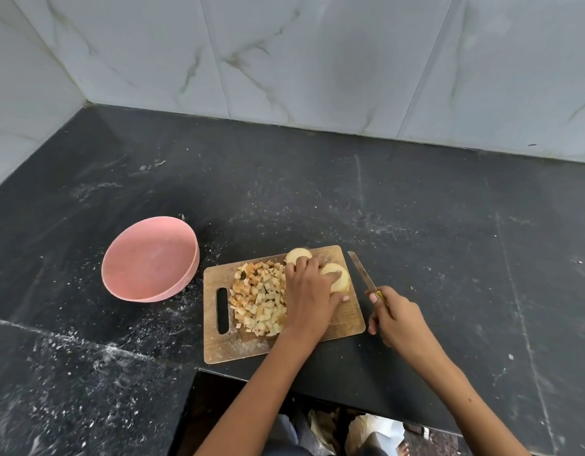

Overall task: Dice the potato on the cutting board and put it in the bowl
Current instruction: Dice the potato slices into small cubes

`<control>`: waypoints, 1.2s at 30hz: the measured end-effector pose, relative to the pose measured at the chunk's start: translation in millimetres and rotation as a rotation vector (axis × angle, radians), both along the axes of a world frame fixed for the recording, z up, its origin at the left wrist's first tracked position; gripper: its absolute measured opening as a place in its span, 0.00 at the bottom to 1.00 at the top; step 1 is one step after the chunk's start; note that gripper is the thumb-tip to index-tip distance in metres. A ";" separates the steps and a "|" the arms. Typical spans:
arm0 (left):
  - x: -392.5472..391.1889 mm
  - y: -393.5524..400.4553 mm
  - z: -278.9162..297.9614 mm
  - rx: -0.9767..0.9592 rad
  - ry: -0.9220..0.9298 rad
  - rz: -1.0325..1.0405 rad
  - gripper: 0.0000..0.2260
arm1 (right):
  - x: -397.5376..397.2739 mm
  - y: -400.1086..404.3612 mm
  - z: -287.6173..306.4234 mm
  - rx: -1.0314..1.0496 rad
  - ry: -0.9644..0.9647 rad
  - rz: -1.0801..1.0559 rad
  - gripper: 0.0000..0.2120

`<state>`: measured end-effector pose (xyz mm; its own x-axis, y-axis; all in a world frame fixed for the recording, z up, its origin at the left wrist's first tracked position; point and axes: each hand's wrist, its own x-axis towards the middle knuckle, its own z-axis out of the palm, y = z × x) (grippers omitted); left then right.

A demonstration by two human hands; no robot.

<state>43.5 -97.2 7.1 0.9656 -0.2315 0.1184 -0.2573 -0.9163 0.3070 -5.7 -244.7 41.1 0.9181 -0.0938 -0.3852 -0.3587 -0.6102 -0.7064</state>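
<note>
Two uncut potato pieces sit on the wooden cutting board [278, 343] — one round piece [297, 254] at the far edge, one larger piece [340, 281] near the right edge. Beside them lies one heap of diced potato [258, 299], too many cubes to count. The left hand [309, 297] reaches over the board, its fingers spread and touching both pieces. The right hand [395, 315] grips one knife [362, 271], blade off the board's right side; yellow handle markings are unreadable. One pink bowl [151, 258] stands left of the board on the dusty black counter [449, 225] — nothing visible inside.
</note>
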 end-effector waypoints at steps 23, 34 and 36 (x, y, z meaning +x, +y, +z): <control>-1.7 2.2 -2.3 -0.016 -0.061 0.061 0.09 | 8.4 27.5 -1.1 -0.472 0.056 0.149 0.14; -1.7 -1.7 -6.8 -0.031 -0.064 0.099 0.09 | 14.3 35.8 -3.6 -0.556 0.084 0.152 0.09; -1.7 -1.9 -6.9 -0.033 -0.064 0.105 0.09 | 14.7 35.0 -4.5 -0.541 0.090 0.156 0.11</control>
